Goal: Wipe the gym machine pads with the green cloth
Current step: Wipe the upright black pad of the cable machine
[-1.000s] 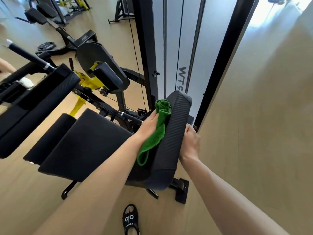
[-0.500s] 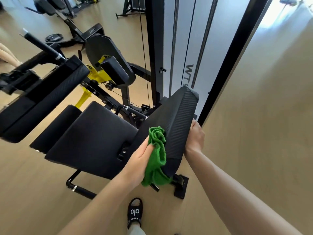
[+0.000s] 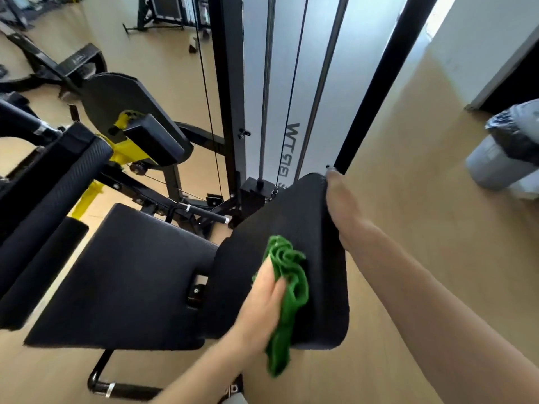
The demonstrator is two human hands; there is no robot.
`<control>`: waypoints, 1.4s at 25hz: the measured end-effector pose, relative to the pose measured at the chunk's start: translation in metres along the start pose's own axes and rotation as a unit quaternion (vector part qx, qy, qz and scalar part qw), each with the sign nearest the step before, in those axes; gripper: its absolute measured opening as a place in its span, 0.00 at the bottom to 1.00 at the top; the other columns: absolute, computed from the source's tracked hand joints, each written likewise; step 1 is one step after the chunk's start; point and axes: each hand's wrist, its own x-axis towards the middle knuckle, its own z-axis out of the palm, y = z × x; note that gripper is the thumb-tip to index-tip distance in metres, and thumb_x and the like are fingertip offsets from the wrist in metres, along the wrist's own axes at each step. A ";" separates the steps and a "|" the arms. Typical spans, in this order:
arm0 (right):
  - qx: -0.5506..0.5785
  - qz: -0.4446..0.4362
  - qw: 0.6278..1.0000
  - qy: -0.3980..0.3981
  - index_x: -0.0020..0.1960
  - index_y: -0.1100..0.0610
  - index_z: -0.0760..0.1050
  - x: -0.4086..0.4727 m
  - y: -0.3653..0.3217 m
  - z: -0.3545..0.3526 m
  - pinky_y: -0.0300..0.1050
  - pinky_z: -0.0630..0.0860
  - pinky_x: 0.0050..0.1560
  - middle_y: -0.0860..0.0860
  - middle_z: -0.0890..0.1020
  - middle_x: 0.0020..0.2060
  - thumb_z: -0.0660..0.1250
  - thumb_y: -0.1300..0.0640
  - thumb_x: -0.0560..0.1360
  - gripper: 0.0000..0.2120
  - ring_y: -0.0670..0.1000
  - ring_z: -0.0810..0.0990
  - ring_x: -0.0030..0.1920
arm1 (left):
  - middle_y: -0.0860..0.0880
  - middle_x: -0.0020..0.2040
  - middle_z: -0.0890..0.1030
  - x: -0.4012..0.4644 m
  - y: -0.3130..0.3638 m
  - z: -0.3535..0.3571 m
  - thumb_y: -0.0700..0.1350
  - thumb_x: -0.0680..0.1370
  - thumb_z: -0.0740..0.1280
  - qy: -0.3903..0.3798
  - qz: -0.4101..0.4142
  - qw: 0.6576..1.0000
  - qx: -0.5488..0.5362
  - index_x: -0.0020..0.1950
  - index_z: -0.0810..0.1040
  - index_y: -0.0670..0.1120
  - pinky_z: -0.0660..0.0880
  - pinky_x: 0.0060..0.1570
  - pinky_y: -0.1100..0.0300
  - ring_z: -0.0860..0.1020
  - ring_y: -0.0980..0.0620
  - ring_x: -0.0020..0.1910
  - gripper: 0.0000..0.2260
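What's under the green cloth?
The green cloth, bunched in the left hand, presses on the black back pad. The patch of pad beneath it is covered. The right hand rests along the pad's far edge.

The crumpled green terry cloth [image 3: 287, 275] looks soft and nubbly. The upright black back pad [image 3: 294, 217] is matt, faintly textured vinyl. The pale wood-look floor [image 3: 408, 199] has a smooth, slight sheen.
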 end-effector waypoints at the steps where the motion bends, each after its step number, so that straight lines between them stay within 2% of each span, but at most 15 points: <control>1: -0.105 -0.036 0.994 0.022 0.74 0.53 0.66 -0.005 -0.010 0.007 0.61 0.66 0.69 0.62 0.69 0.71 0.45 0.38 0.79 0.31 0.63 0.68 0.71 | 0.69 0.73 0.65 -0.022 -0.003 0.000 0.50 0.83 0.58 -0.005 0.013 1.000 -0.001 0.73 0.60 0.66 0.54 0.75 0.62 0.59 0.69 0.74 0.20; 2: -0.198 -0.059 0.977 0.061 0.79 0.52 0.56 -0.010 -0.012 0.014 0.63 0.62 0.70 0.64 0.63 0.74 0.44 0.41 0.81 0.30 0.65 0.62 0.73 | 0.69 0.75 0.62 -0.032 -0.012 -0.001 0.50 0.84 0.57 -0.015 0.028 0.999 0.021 0.76 0.57 0.65 0.52 0.77 0.60 0.56 0.70 0.75 0.22; 3: -0.229 -0.071 0.968 0.077 0.81 0.50 0.50 -0.011 -0.010 0.020 0.63 0.61 0.70 0.65 0.60 0.75 0.44 0.43 0.83 0.28 0.65 0.60 0.74 | 0.68 0.76 0.59 -0.022 -0.016 -0.004 0.49 0.84 0.56 -0.015 0.026 0.999 0.039 0.77 0.55 0.63 0.51 0.78 0.58 0.54 0.70 0.76 0.23; 5: -0.240 -0.074 0.964 0.085 0.82 0.48 0.48 -0.016 -0.004 0.022 0.62 0.61 0.71 0.62 0.58 0.76 0.44 0.44 0.84 0.27 0.63 0.58 0.75 | 0.64 0.78 0.56 0.013 -0.013 -0.003 0.48 0.84 0.54 -0.018 0.044 0.997 0.058 0.79 0.53 0.59 0.50 0.78 0.54 0.52 0.67 0.77 0.24; 9: -0.236 -0.068 0.963 0.106 0.81 0.45 0.50 -0.006 -0.005 0.021 0.60 0.62 0.71 0.56 0.57 0.79 0.44 0.43 0.84 0.26 0.58 0.57 0.77 | 0.58 0.80 0.58 0.082 -0.009 -0.003 0.48 0.85 0.54 -0.023 0.059 0.994 0.085 0.81 0.55 0.53 0.51 0.78 0.53 0.53 0.62 0.78 0.23; 11: -0.248 -0.072 0.960 0.111 0.81 0.45 0.51 -0.003 -0.006 0.022 0.60 0.63 0.69 0.54 0.56 0.79 0.44 0.44 0.84 0.25 0.56 0.58 0.77 | 0.54 0.78 0.64 0.129 0.003 -0.004 0.51 0.84 0.54 -0.024 0.061 0.993 0.098 0.80 0.58 0.52 0.56 0.77 0.50 0.59 0.58 0.77 0.23; 14: -0.253 -0.080 0.955 0.128 0.80 0.45 0.52 0.003 -0.008 0.021 0.59 0.65 0.68 0.53 0.58 0.78 0.45 0.45 0.84 0.24 0.56 0.60 0.76 | 0.49 0.65 0.77 0.191 0.027 0.001 0.53 0.83 0.56 -0.027 0.016 0.993 0.114 0.67 0.72 0.49 0.68 0.69 0.46 0.74 0.51 0.66 0.16; 16: -0.245 -0.082 0.958 0.128 0.80 0.45 0.52 0.003 -0.008 0.021 0.60 0.66 0.67 0.53 0.59 0.78 0.45 0.45 0.84 0.25 0.57 0.62 0.75 | 0.48 0.59 0.81 0.202 0.040 0.001 0.55 0.83 0.56 -0.018 0.006 0.994 0.110 0.61 0.76 0.51 0.72 0.65 0.46 0.78 0.50 0.59 0.14; 18: -0.235 -0.082 0.961 0.123 0.80 0.45 0.52 -0.004 -0.006 0.022 0.59 0.65 0.68 0.53 0.59 0.78 0.45 0.45 0.84 0.25 0.56 0.62 0.75 | 0.54 0.57 0.81 0.170 0.048 0.002 0.51 0.84 0.57 -0.028 0.031 0.998 0.050 0.58 0.76 0.59 0.73 0.62 0.56 0.78 0.57 0.59 0.09; 20: -0.223 -0.077 0.965 0.116 0.81 0.45 0.52 -0.007 -0.006 0.020 0.58 0.63 0.69 0.53 0.58 0.79 0.45 0.45 0.84 0.25 0.57 0.61 0.76 | 0.62 0.62 0.78 0.114 0.044 0.000 0.48 0.84 0.58 -0.055 0.044 0.997 0.015 0.63 0.72 0.65 0.68 0.65 0.65 0.74 0.65 0.65 0.13; 23: -0.187 -0.064 0.977 0.082 0.81 0.44 0.52 -0.007 -0.008 0.017 0.57 0.58 0.73 0.52 0.55 0.80 0.45 0.44 0.84 0.25 0.56 0.57 0.77 | 0.65 0.74 0.67 0.038 0.017 -0.008 0.53 0.82 0.59 -0.077 0.056 0.994 0.047 0.77 0.62 0.60 0.58 0.76 0.55 0.61 0.65 0.75 0.23; 26: -0.154 -0.071 0.984 0.058 0.80 0.46 0.55 0.002 -0.012 0.010 0.56 0.56 0.75 0.53 0.56 0.79 0.45 0.43 0.84 0.25 0.56 0.57 0.78 | 0.64 0.77 0.61 0.044 0.009 -0.007 0.57 0.81 0.56 -0.075 0.057 0.991 0.091 0.80 0.57 0.57 0.53 0.78 0.52 0.55 0.65 0.77 0.27; 30: -0.124 -0.071 0.988 0.065 0.79 0.44 0.58 0.018 -0.009 0.008 0.54 0.56 0.76 0.49 0.60 0.78 0.45 0.44 0.84 0.25 0.52 0.60 0.77 | 0.58 0.77 0.65 0.113 0.029 0.004 0.49 0.84 0.55 -0.050 0.051 0.993 0.090 0.80 0.59 0.53 0.55 0.77 0.55 0.59 0.63 0.76 0.23; 32: -0.144 -0.073 0.984 0.079 0.79 0.42 0.57 0.018 -0.009 0.012 0.56 0.60 0.74 0.47 0.61 0.77 0.44 0.43 0.83 0.25 0.52 0.61 0.76 | 0.56 0.71 0.72 0.148 0.039 0.005 0.47 0.85 0.55 -0.042 0.045 0.995 0.084 0.76 0.66 0.52 0.61 0.73 0.58 0.67 0.60 0.71 0.18; 35: -0.131 -0.073 0.984 0.092 0.79 0.42 0.57 0.018 -0.011 0.011 0.57 0.62 0.73 0.46 0.62 0.76 0.43 0.42 0.83 0.26 0.52 0.63 0.76 | 0.53 0.60 0.78 0.190 0.059 0.008 0.53 0.84 0.55 -0.032 -0.001 0.994 0.100 0.68 0.73 0.52 0.68 0.68 0.53 0.75 0.53 0.64 0.15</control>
